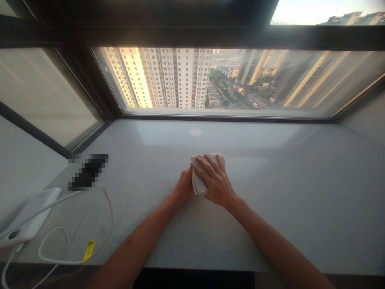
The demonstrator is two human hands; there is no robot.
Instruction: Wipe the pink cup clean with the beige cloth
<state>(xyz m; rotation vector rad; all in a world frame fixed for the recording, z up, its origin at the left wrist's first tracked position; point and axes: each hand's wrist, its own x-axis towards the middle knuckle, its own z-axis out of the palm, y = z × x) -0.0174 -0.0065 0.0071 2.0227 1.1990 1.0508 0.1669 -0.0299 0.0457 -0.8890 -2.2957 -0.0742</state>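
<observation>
A folded white cloth (197, 184) lies bunched on the pale speckled stone counter (270, 216), near the middle of the counter. My right hand (215, 180) presses over the top of the cloth with its fingers spread. My left hand (184, 186) grips the cloth's near left side, and its fingers are hidden behind the fold. Both hands rest on the cloth at the counter surface.
At the left of the counter lie a pixelated dark object (88, 171), a white flat device (28, 216) and a looped white cable (52, 245) with a yellow tag (89, 249). A dark-framed window (210, 80) borders the far edge.
</observation>
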